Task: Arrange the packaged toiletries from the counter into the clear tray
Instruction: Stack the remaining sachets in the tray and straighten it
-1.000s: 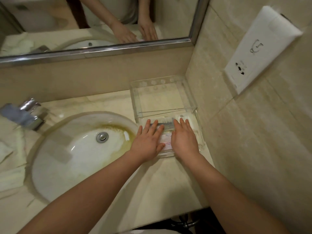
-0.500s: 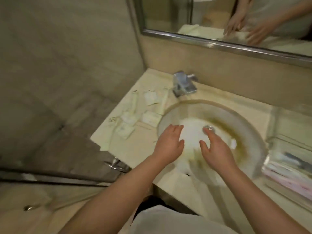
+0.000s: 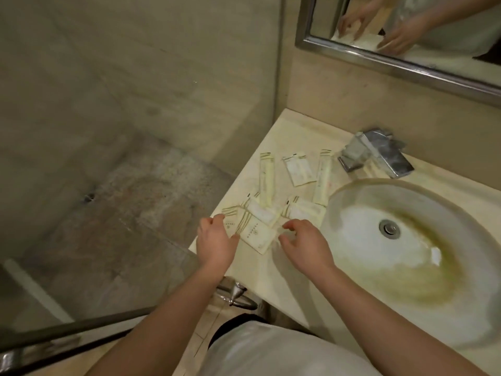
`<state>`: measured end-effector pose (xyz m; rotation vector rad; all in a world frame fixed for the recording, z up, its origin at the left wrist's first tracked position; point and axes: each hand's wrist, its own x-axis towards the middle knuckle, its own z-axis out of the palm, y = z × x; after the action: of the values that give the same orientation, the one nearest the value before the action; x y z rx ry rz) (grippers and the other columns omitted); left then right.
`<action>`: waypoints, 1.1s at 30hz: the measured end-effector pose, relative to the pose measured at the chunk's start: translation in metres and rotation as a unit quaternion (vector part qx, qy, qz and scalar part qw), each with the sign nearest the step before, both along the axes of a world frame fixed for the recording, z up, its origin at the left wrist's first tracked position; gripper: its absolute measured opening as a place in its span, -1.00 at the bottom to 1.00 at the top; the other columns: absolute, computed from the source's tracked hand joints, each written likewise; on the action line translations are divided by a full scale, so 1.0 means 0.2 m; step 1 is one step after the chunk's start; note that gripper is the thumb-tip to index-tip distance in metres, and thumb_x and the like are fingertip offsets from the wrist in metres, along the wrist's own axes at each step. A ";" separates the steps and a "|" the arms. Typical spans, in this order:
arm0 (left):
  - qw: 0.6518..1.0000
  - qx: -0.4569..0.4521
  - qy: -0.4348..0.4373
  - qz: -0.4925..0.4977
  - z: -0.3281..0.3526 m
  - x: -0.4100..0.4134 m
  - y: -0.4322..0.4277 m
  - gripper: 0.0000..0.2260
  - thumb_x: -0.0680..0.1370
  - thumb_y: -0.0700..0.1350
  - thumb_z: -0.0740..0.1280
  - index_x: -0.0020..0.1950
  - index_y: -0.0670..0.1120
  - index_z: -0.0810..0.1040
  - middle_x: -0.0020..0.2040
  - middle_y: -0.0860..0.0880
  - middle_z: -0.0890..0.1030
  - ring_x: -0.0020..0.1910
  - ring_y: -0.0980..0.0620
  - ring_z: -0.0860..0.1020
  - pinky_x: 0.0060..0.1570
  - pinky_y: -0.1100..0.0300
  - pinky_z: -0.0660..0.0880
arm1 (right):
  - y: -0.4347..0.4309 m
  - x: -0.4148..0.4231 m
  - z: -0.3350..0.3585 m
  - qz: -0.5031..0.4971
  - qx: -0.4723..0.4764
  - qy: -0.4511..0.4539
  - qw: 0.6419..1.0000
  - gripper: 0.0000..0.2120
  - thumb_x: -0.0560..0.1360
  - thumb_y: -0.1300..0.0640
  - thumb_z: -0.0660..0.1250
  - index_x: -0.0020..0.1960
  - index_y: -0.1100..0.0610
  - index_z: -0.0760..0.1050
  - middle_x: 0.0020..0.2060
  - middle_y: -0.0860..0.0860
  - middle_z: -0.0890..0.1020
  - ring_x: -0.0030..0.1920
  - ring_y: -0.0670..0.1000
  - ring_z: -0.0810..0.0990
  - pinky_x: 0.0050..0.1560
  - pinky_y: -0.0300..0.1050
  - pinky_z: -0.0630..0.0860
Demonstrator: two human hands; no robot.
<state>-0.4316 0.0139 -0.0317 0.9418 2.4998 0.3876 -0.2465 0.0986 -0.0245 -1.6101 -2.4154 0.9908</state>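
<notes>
Several flat cream toiletry packets with gold stripes lie scattered on the counter (image 3: 273, 267) left of the sink. Long slim packets (image 3: 266, 180) and a small square sachet (image 3: 298, 169) lie at the back. A wide packet (image 3: 257, 234) lies nearest me, between my hands. My left hand (image 3: 217, 240) pinches a striped packet (image 3: 230, 223) at the counter's left edge between fingers and thumb. My right hand (image 3: 303, 242) hovers by the wide packet's right edge, fingers curled and apart, holding nothing I can make out. The clear tray is out of view.
The stained oval sink (image 3: 412, 256) fills the right side, with a chrome tap (image 3: 379, 153) behind it. A framed mirror (image 3: 406, 47) hangs above. A glass shower partition (image 3: 108, 185) stands just left of the counter edge.
My view swung left from the tray, past the sink, to the counter's left end. Both hands left the tray, crossed the basin and reached the loose packets.
</notes>
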 end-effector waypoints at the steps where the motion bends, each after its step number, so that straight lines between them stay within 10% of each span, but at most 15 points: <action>1: 1.000 -0.015 0.000 -0.007 -0.01 -0.01 0.00 -0.44 0.45 -0.02 0.47 0.40 -0.07 0.37 0.26 -0.14 0.39 0.21 -0.12 0.39 0.13 0.04 0.44 | 0.00 -0.03 -0.01 0.002 0.000 -0.007 1.000 -0.69 0.53 -0.02 0.28 0.24 0.03 0.53 0.13 -0.01 0.59 0.09 0.00 0.57 -0.02 -0.17 0.44; 6: 0.998 -0.024 -0.048 0.041 -0.04 -0.04 0.02 -0.44 0.43 -0.07 0.51 0.35 -0.11 0.36 0.20 -0.14 0.48 0.17 -0.13 0.47 0.01 0.00 0.48 | 0.02 -0.16 -0.02 -0.014 0.014 -0.006 1.000 -0.69 0.53 -0.04 0.29 0.22 0.04 0.52 0.09 0.01 0.59 0.01 0.02 0.58 -0.14 -0.12 0.48; 11: 0.993 -0.055 -0.099 0.040 -0.02 -0.13 0.00 -0.89 0.53 -0.08 0.36 -0.03 -0.09 0.50 -0.09 -0.04 0.61 -0.18 -0.03 0.58 -0.34 0.17 0.47 | 0.18 -0.33 0.01 -0.075 0.045 -0.006 0.996 -0.60 0.52 -0.09 0.30 0.28 0.07 0.45 0.13 0.02 0.57 0.01 0.06 0.60 -0.12 -0.03 0.56; 19: 0.935 0.129 -0.303 0.133 0.16 -0.26 -0.01 -0.93 0.54 -0.14 0.35 -0.09 -0.08 0.63 -0.19 0.00 0.69 -0.22 0.01 0.67 -0.32 0.18 0.54 | 0.37 -0.57 -0.07 -0.129 0.015 -0.082 0.988 -0.47 0.44 -0.11 0.44 0.25 0.15 0.37 0.05 0.08 0.62 0.00 0.14 0.63 -0.17 -0.06 0.46; 26: 0.872 0.178 -0.423 0.170 0.28 -0.25 0.06 -0.86 0.51 -0.30 0.37 0.01 -0.11 0.61 -0.04 -0.05 0.72 -0.08 -0.01 0.70 -0.03 -0.02 0.64 | 0.33 -0.52 0.02 -0.178 -0.053 0.164 0.969 -0.94 0.44 0.14 0.33 -0.15 0.12 0.56 -0.36 -0.08 0.55 -0.32 -0.03 0.50 -0.32 -0.16 0.38; 33: 0.827 0.194 -0.506 0.150 0.36 0.00 0.22 -0.83 0.54 -0.34 0.32 0.04 -0.11 0.57 0.04 -0.06 0.68 0.02 -0.03 0.66 -0.05 0.04 0.62 | 0.15 -0.05 0.30 -0.317 -0.024 0.379 0.869 -0.74 0.44 0.34 0.42 -0.12 -0.01 0.71 0.00 -0.15 0.66 0.03 -0.26 0.61 0.04 -0.38 0.50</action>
<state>-0.4323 0.0572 0.0413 0.2783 1.5619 1.1746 -0.2572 0.1284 0.0346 -1.4623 -1.2433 1.2185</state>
